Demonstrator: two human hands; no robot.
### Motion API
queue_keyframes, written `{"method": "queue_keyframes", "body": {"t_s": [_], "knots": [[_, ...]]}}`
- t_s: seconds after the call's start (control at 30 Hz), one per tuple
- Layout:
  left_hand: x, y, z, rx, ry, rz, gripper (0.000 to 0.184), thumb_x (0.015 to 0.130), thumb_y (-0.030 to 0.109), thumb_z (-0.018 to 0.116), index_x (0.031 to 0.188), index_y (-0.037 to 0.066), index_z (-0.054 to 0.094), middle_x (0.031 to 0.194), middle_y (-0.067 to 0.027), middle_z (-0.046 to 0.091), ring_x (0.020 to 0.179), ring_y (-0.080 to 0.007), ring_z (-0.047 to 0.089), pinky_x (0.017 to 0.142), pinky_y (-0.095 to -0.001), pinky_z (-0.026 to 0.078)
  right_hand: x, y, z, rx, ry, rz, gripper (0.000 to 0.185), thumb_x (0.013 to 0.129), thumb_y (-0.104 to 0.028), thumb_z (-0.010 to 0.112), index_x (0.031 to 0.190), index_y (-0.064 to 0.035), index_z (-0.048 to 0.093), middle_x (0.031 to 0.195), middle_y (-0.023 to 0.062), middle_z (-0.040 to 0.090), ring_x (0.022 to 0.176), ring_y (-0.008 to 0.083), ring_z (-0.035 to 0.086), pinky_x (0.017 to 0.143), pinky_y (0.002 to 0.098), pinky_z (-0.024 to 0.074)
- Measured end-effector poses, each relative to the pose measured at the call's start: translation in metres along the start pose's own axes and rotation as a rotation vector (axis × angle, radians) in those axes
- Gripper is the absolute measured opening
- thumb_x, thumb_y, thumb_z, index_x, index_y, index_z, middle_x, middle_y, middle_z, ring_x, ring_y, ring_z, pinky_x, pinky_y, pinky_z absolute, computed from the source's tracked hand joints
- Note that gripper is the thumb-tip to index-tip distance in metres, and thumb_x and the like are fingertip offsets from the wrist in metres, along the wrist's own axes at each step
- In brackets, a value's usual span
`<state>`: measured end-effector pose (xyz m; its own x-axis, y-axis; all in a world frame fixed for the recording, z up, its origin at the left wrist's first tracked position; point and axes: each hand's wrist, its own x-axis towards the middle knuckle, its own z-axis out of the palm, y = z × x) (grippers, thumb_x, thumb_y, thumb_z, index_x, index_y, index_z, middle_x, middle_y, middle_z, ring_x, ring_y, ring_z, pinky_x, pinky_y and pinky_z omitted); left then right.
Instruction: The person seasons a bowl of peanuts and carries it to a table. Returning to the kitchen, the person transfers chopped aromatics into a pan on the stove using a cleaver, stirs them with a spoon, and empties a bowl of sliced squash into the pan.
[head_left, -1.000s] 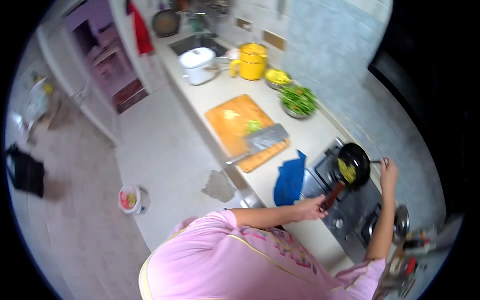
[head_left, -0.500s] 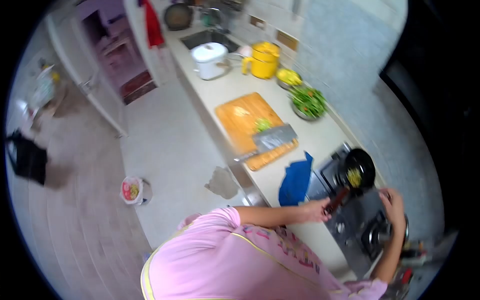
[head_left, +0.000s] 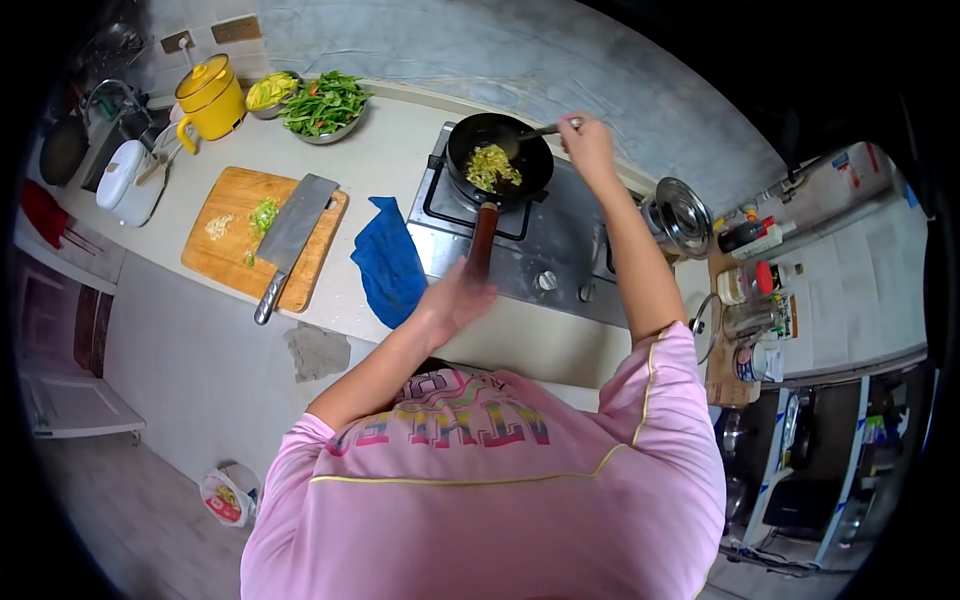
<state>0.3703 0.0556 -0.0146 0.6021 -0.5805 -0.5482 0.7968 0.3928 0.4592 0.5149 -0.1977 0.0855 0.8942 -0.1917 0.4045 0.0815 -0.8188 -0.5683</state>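
Note:
A black wok (head_left: pixel 535 172) sits on the back left of the gas stove (head_left: pixel 570 240), with chopped yellow-green food (head_left: pixel 493 168) inside. My left hand (head_left: pixel 458 300) is closed on the wok's brown handle (head_left: pixel 482 243). In my right hand (head_left: pixel 588 145) is the end of a metal utensil (head_left: pixel 540 131), whose head reaches into the wok. Left of the stove, a blue cloth (head_left: pixel 390 262) lies on the counter. A cleaver (head_left: pixel 297 222) rests across the wooden cutting board (head_left: pixel 215 255), beside chopped green pieces (head_left: pixel 264 215) and minced white pieces (head_left: pixel 219 227).
Behind the board stand a bowl of leafy greens (head_left: pixel 325 105), a bowl of yellow pieces (head_left: pixel 271 91) and a yellow pot (head_left: pixel 211 100). A white appliance (head_left: pixel 130 185) is at the far left. Glass lid (head_left: pixel 683 213), jars (head_left: pixel 748 320) and bottles stand right of the stove.
The view has swung to the right, bringing the jars and shelves into sight. My right hand now holds the utensil in the wok; my left hand stays at the wok's handle.

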Motion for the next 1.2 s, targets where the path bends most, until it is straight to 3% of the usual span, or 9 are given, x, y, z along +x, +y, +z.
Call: {"method": "queue_keyframes", "body": {"t_s": [0.1, 0.2, 0.3, 0.4, 0.53, 0.7, 0.83, 0.97, 1.2], "knots": [[-0.002, 0.001, -0.002, -0.013, -0.010, 0.021, 0.039, 0.094, 0.042, 0.037, 0.098, 0.007, 0.053, 0.091, -0.0082, 0.062, 0.080, -0.0165, 0.059, 0.071, -0.0275, 0.048, -0.018, -0.017, 0.005, 0.198, -0.144, -0.114, 0.023, 0.079, -0.021, 0.059, 0.091, -0.0008, 0.063, 0.069, 0.0153, 0.060, 0.060, 0.0248, 0.057, 0.059, 0.0339, 0.0444], [-0.008, 0.001, -0.002, -0.004, -0.003, 0.029, 0.038, 0.094, 0.042, 0.037, 0.098, 0.008, 0.054, 0.090, -0.0075, 0.062, 0.080, -0.0161, 0.059, 0.071, -0.0274, 0.048, -0.042, -0.049, -0.030, 0.115, -0.240, -0.177, 0.021, 0.079, -0.017, 0.061, 0.093, -0.0016, 0.063, 0.070, 0.0125, 0.059, 0.058, 0.0201, 0.054, 0.058, 0.0308, 0.0432], [-0.012, 0.004, -0.001, 0.002, -0.001, 0.030, 0.037, 0.094, 0.041, 0.037, 0.096, 0.008, 0.054, 0.089, -0.0064, 0.061, 0.082, -0.0160, 0.059, 0.072, -0.0272, 0.047, -0.062, -0.074, -0.060, 0.042, -0.354, -0.204, 0.020, 0.079, -0.016, 0.060, 0.092, -0.0013, 0.062, 0.074, 0.0137, 0.060, 0.064, 0.0246, 0.057, 0.062, 0.0327, 0.0448], [-0.012, 0.004, -0.001, -0.001, -0.024, 0.033, 0.037, 0.094, 0.041, 0.037, 0.095, 0.009, 0.054, 0.088, -0.0055, 0.061, 0.082, -0.0156, 0.059, 0.072, -0.0270, 0.047, -0.058, -0.059, -0.046, -0.005, -0.407, -0.433, 0.021, 0.081, -0.018, 0.060, 0.097, -0.0050, 0.062, 0.088, 0.0128, 0.062, 0.063, 0.0175, 0.054, 0.058, 0.0286, 0.0431], [-0.006, 0.001, -0.005, 0.003, -0.044, 0.037, 0.037, 0.094, 0.041, 0.037, 0.095, 0.009, 0.054, 0.088, -0.0053, 0.061, 0.082, -0.0151, 0.058, 0.071, -0.0265, 0.047, -0.040, -0.047, -0.028, -0.076, -0.136, -0.258, 0.020, 0.079, -0.019, 0.058, 0.088, -0.0020, 0.063, 0.080, 0.0180, 0.062, 0.077, 0.0344, 0.059, 0.070, 0.0392, 0.0454], [-0.009, 0.000, -0.002, 0.013, -0.047, 0.036, 0.038, 0.094, 0.042, 0.036, 0.097, 0.008, 0.054, 0.090, -0.0060, 0.061, 0.081, -0.0151, 0.058, 0.071, -0.0263, 0.047, -0.012, -0.020, -0.021, -0.199, 0.075, -0.137, 0.020, 0.078, -0.020, 0.059, 0.086, -0.0018, 0.063, 0.069, 0.0183, 0.060, 0.065, 0.0343, 0.059, 0.061, 0.0397, 0.0457], [-0.002, -0.003, -0.008, 0.014, -0.039, 0.027, 0.038, 0.094, 0.041, 0.036, 0.098, 0.008, 0.054, 0.088, -0.0059, 0.062, 0.079, -0.0151, 0.059, 0.070, -0.0266, 0.047, -0.013, -0.020, 0.005, 0.188, -0.153, -0.077, 0.021, 0.077, -0.017, 0.062, 0.093, -0.0036, 0.064, 0.071, 0.0145, 0.061, 0.067, 0.0259, 0.059, 0.063, 0.0330, 0.0456], [-0.009, 0.003, -0.010, 0.029, -0.077, 0.028, 0.035, 0.094, 0.040, 0.037, 0.099, 0.010, 0.054, 0.088, -0.0049, 0.062, 0.079, -0.0159, 0.059, 0.070, -0.0275, 0.047, -0.040, -0.057, -0.025, 0.072, -0.469, -0.326, 0.020, 0.079, -0.011, 0.060, 0.096, -0.0024, 0.063, 0.091, 0.0135, 0.062, 0.081, 0.0270, 0.059, 0.072, 0.0321, 0.0454], [-0.013, 0.007, -0.010, 0.029, -0.045, 0.058, 0.032, 0.094, 0.039, 0.037, 0.099, 0.012, 0.054, 0.086, -0.0021, 0.061, 0.081, -0.0161, 0.060, 0.070, -0.0272, 0.047, -0.062, -0.075, -0.076, -0.074, -0.529, -0.376, 0.019, 0.079, -0.012, 0.060, 0.094, -0.0004, 0.062, 0.090, 0.0151, 0.061, 0.084, 0.0305, 0.059, 0.074, 0.0353, 0.0461]]}}
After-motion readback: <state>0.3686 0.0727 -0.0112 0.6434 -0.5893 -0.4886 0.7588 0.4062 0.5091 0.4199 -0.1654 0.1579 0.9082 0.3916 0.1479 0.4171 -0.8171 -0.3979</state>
